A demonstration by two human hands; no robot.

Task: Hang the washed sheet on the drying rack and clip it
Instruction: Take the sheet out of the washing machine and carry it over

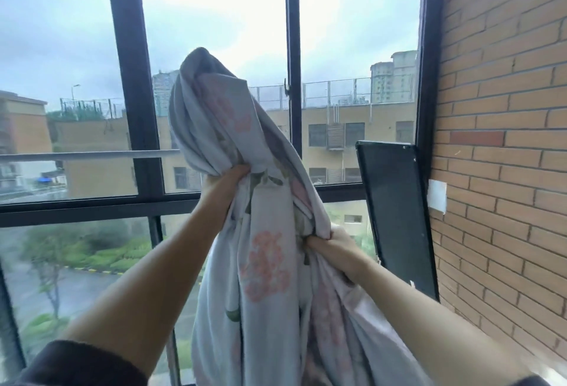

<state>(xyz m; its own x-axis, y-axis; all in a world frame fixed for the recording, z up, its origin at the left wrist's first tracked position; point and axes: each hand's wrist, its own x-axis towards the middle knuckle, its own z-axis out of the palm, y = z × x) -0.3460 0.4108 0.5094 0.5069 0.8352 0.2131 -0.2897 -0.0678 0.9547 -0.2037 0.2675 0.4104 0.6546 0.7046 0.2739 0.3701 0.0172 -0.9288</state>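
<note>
Floral sheet (267, 266) is bunched into a thick twist and held up centre, in front of window frame (135, 78). Left hand (228, 177) grips it higher up, right hand (334, 243) grips lower & nearer. Fingers of both mostly buried in fabric. Bottom of sheet cut off at lower edge of view. Grey rail (89, 155) runs in from far left, right end hidden behind sheet. Dark panel (395, 217) leans vs brick wall (506, 109) at right, its lower end behind right forearm.

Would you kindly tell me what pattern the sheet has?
The sheet is pale blue-grey with pink flowers and green leaves, seen in the head view.
</note>
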